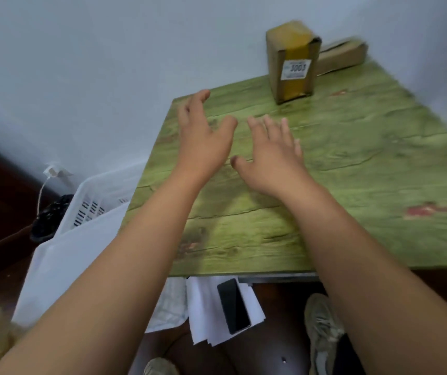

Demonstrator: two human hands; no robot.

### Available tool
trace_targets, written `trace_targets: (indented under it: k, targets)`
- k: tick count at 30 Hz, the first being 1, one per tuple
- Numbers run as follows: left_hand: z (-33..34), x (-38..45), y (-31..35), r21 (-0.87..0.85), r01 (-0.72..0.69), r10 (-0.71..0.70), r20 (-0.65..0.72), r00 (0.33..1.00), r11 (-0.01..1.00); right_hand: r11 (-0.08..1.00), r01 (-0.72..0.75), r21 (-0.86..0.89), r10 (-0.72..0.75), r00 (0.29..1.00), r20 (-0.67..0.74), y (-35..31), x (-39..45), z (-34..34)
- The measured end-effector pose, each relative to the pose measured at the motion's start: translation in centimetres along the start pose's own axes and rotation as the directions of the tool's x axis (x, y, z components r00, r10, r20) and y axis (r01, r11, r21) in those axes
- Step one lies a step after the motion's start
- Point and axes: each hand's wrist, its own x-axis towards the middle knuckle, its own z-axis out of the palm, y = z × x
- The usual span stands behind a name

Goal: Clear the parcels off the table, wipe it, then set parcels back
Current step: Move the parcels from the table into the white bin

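Both hands, left hand and right hand, reach spread and empty toward the upright parcel at the table's far edge; probably best clasped by its sides, low down.

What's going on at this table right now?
A person reaches both bare hands, left hand and right hand, open and empty, over the green table toward an upright labelled parcel at its far edge. A flatter parcel lies behind it. A white basket stands beside the table.
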Motion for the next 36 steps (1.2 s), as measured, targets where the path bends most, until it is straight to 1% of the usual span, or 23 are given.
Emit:
trace_targets:
  k: [6,11,15,18,22,25,26,28,31,34,36]
  targets:
    - [4.6,1.9,2.4,-0.019,-0.014,0.015,0.075,0.997,1.000,0.994,-0.109,0.025,0.110,0.993,-0.034,3.6,-0.4,-2.6]
    - [8.1,4.2,3.6,0.010,-0.031,0.029,0.161,0.986,0.999,0.978,-0.201,0.047,0.204,0.976,-0.071,5.6,-0.3,-4.3]
    - [10.5,7.0,4.2,0.050,-0.069,0.056,0.230,0.972,0.996,0.969,-0.238,0.061,0.242,0.967,-0.081,6.5,0.0,-5.0]
    - [12.0,9.4,4.6,0.075,-0.107,0.086,0.239,0.967,0.991,0.963,-0.258,0.082,0.265,0.960,-0.089,6.7,0.4,-5.4]
    - [14.1,12.2,5.1,0.246,-0.161,0.109,0.211,0.971,0.956,0.960,-0.263,0.094,0.271,0.959,-0.086,7.0,0.5,-5.6]
    - [15.4,14.3,5.5,0.375,-0.207,0.140,0.198,0.970,0.904,0.960,-0.266,0.089,0.273,0.959,-0.075,7.3,0.6,-5.8]
    - [15.8,14.9,5.6,0.392,-0.234,0.162,0.210,0.964,0.890,0.959,-0.270,0.087,0.276,0.958,-0.074,7.5,0.6,-5.8]
    - [16.7,15.9,6.1,0.369,-0.261,0.187,0.227,0.956,0.892,0.957,-0.278,0.085,0.284,0.956,-0.066,7.6,0.9,-5.8]
    - [17.7,17.3,6.8,0.330,-0.204,0.136,0.218,0.966,0.922,0.953,-0.287,0.091,0.293,0.954,-0.057,7.7,1.2,-5.9]
    - [18.2,18.5,7.2,0.359,-0.131,0.046,0.236,0.971,0.924,0.954,-0.284,0.095,0.289,0.956,-0.044,7.4,1.3,-5.8]
    - [18.2,18.7,6.7,0.383,-0.101,0.013,0.226,0.974,0.918,0.956,-0.275,0.099,0.279,0.960,-0.026,7.1,1.5,-5.6]
